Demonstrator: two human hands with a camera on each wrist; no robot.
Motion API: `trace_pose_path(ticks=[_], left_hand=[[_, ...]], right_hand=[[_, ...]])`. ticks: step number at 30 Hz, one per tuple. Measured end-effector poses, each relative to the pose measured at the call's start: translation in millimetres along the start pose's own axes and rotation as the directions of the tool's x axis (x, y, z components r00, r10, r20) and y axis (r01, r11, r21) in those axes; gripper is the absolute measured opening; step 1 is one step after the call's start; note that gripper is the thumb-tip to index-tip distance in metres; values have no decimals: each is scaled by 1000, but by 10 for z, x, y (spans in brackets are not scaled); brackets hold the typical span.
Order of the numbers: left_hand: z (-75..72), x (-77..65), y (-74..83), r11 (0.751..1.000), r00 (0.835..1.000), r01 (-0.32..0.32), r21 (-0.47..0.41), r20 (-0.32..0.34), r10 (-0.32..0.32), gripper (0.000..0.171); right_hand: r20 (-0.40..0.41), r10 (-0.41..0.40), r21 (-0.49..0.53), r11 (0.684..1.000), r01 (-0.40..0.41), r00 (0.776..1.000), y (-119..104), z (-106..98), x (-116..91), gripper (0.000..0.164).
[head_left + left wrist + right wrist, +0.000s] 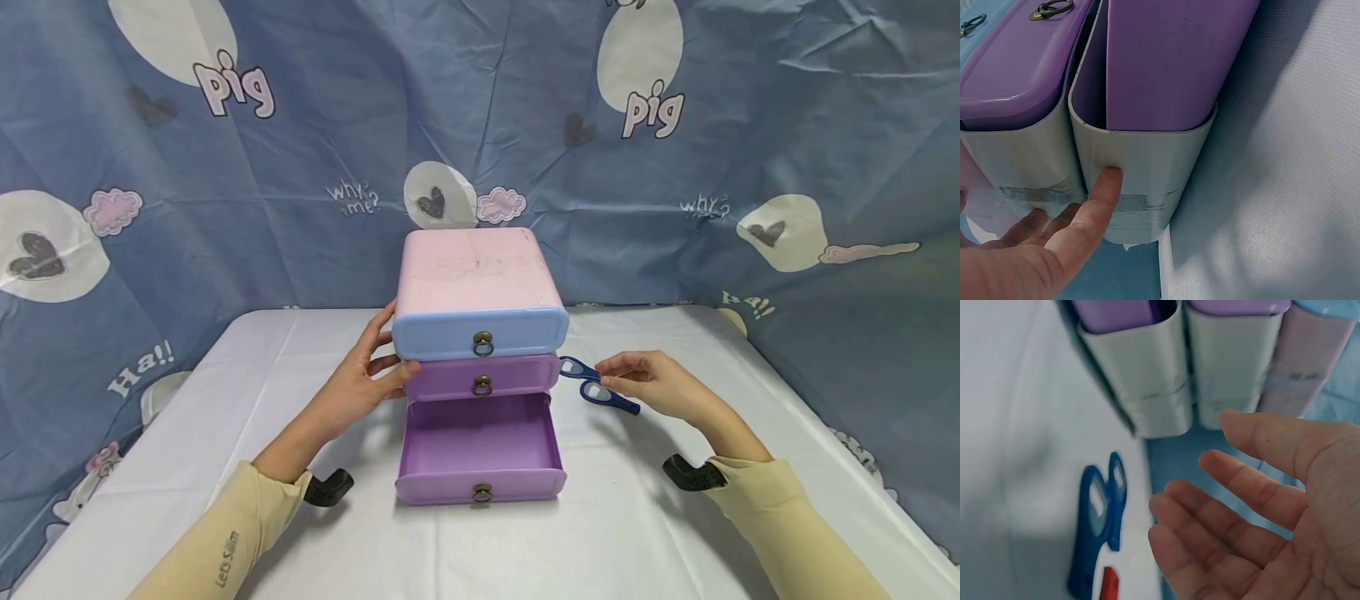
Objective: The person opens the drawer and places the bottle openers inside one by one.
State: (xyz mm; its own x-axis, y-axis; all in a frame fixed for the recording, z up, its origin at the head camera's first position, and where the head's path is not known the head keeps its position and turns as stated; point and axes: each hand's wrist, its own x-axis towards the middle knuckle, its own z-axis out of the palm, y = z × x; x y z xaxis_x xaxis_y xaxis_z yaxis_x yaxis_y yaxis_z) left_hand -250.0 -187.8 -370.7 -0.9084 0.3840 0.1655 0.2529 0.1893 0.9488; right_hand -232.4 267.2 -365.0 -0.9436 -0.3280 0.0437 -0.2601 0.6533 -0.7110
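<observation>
A three-tier drawer unit [476, 267] stands mid-table, with a pink top, a blue drawer [442, 335] and two purple ones. Its bottom drawer [435, 489] is pulled out and shows a bare inside. My left hand [347, 390] rests on the unit's left side, fingers spread; the left wrist view shows a fingertip pressing the pale casing [1147, 150] of the lowest tier. To the unit's right lie blue-handled scissors [621, 403]. My right hand [666, 385] hovers beside them, its fingers loosely bent and nothing held, as the right wrist view shows.
A white cloth covers the table [480, 558]. Behind it hangs a blue patterned curtain [300, 167]. Near the scissors, the right wrist view catches a small red piece [1109, 584]. Clear tape [1138, 203] runs across the casings.
</observation>
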Motion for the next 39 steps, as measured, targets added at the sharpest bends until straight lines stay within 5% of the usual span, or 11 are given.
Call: trace_pose_path(ticks=[12,39], left_hand=[[2,5,-11,1000,1000,-9,-6,-1,9,92],[-6,-2,-13,1000,1000,1,7,-1,-1,91]], right_hand=[[60,67,1,998,-67,996,288,88,99,37],[45,101,-106,990,-96,994,278,154,119,27]])
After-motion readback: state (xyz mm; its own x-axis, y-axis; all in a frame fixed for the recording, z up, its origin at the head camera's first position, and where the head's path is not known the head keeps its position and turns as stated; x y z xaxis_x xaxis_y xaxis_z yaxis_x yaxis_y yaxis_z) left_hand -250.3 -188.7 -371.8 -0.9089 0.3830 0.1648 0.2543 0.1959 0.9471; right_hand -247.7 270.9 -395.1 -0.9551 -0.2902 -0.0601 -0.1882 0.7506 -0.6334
